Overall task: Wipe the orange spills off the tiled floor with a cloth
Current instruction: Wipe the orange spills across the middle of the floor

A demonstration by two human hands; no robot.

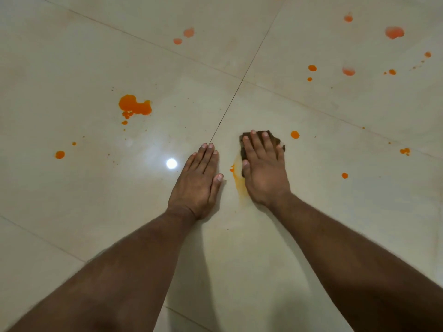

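My right hand [263,171] lies flat with straight fingers on a folded brown cloth [278,140], pressing it to the cream tiled floor [311,212]. Only the cloth's far edge and corners show past the fingers. A smeared orange streak [238,180] runs along the left side of that hand. My left hand [199,180] rests flat on the bare tile just left of the streak, fingers straight. A big orange puddle [135,106] lies to the far left. A small orange drop [295,134] sits just right of the cloth.
Several more orange drops dot the floor: one at the left [60,154], pale ones at the back [188,32], a large blot at the far right [394,32], small ones on the right [344,175]. A ceiling light's reflection [171,163] shines near my left hand.
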